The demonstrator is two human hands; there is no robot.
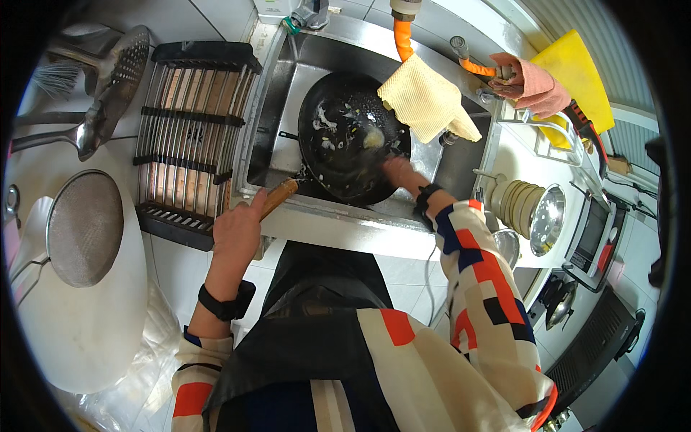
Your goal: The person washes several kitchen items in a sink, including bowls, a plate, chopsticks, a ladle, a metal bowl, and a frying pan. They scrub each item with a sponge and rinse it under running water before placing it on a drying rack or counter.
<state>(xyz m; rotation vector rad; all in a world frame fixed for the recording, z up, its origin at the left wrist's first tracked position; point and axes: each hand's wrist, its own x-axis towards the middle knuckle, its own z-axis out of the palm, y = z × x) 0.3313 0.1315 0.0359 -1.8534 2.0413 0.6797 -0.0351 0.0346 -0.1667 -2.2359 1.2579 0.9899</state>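
Note:
A black wok [345, 156] sits in the stainless steel sink [280, 156], with wet film and scattered food scraps on its inner surface. My left hand [237, 224] grips its wooden handle [279, 198], which juts over the sink's front rim. Motion blurs my right hand [398, 171] at the wok's right inner side; its fingertips are unclear, and I cannot make out whether it holds anything. A pale yellowish patch [373, 137] shows in the wok just above that hand. A yellow cloth [424, 97] drapes from the orange faucet hose [402, 38] over the wok's upper right edge.
Left of the sink lies a metal-bar rack [189, 129], with skimmers [116, 81] and a round mesh strainer [85, 227] farther left. To the right are a pink cloth [532, 86] on another tap, stacked bowls [515, 202] and a yellow board [580, 81].

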